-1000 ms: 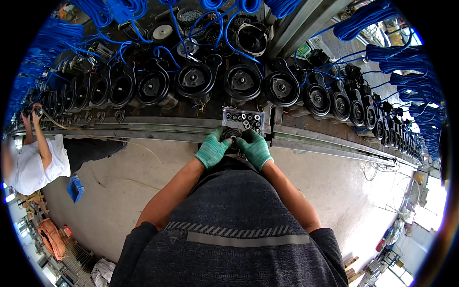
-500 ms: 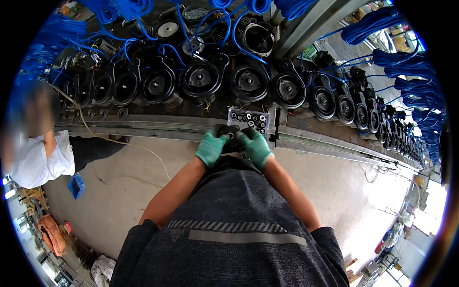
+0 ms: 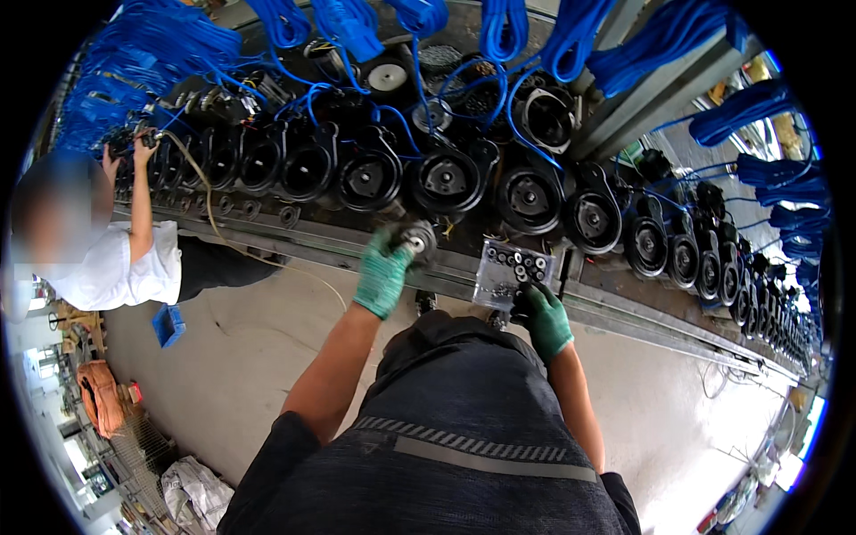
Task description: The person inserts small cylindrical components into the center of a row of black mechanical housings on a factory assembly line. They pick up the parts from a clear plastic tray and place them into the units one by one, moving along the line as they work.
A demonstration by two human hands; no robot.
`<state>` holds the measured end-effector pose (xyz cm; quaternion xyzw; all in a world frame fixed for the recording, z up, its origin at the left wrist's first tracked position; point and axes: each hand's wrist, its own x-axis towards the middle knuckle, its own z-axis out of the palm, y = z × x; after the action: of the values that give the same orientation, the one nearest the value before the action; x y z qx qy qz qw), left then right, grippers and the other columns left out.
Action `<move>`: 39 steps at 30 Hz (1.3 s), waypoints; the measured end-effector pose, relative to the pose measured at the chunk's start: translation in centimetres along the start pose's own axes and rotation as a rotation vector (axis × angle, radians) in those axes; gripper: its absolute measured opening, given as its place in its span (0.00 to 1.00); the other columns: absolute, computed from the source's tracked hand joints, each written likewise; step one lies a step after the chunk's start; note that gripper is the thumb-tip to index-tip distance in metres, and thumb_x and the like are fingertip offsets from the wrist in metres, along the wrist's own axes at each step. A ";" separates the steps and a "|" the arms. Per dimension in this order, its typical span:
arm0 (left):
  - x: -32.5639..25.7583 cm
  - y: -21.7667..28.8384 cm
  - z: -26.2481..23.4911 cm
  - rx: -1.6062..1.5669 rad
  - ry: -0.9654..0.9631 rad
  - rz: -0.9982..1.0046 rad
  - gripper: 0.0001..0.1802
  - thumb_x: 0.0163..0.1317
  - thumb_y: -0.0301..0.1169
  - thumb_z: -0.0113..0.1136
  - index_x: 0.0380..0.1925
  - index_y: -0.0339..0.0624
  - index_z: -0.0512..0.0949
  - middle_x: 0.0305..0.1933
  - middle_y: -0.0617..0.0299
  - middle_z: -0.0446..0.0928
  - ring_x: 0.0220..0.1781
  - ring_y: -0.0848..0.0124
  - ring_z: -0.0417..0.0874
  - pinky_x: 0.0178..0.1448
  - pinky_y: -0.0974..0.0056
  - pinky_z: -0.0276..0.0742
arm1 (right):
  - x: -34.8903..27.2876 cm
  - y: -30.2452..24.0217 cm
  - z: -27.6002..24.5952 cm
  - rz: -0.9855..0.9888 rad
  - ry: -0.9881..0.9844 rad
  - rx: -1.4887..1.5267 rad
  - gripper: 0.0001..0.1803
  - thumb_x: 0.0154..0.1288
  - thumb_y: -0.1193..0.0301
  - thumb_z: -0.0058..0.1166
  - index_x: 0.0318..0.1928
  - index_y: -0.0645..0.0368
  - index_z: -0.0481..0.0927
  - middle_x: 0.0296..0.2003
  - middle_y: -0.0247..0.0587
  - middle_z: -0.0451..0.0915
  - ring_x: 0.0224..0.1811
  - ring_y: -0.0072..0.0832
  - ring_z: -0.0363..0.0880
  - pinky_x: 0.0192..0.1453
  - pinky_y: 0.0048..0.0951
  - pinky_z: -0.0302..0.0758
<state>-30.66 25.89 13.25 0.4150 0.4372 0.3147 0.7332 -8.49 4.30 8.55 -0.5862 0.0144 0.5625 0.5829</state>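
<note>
My left hand [image 3: 383, 276], in a green glove with darkened fingertips, is closed on a round dark metal part [image 3: 417, 242] with a pale centre. It holds the part just in front of the black round housings, near the bench's front edge. My right hand [image 3: 546, 323], gloved the same way, is at the near right corner of a clear plastic box [image 3: 483, 290]. Small ring-shaped parts [image 3: 517, 260], dark and silver, lie in that box. The right fingertips are dark against the box, so whether they grip anything cannot be made out.
Black round housings [image 3: 446, 176] stand in a long row along the bench, and blue cable coils [image 3: 504, 31] hang above. A metal post [image 3: 660, 98] rises at the back right. A co-worker [image 3: 111, 267] works at the left, beside a pale hose [image 3: 207, 201].
My hands have parted from around the dark part. The left carries it forward and left toward the housings; the right has gone to the box. The view has turned, and the co-worker's arms are now raised.
</note>
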 end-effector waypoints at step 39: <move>15.7 1.8 -29.5 1.500 0.455 -0.067 0.50 0.52 0.47 0.76 0.72 0.36 0.65 0.70 0.36 0.70 0.74 0.43 0.68 0.76 0.49 0.67 | 0.2 5.4 -4.4 -0.232 0.352 -0.848 0.11 0.69 0.70 0.60 0.48 0.62 0.82 0.39 0.43 0.88 0.41 0.26 0.84 0.48 0.30 0.79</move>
<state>-50.88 49.51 0.86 0.7113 0.6847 -0.0098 0.1585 -9.18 -0.40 3.43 -0.8566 -0.1836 0.3423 0.3398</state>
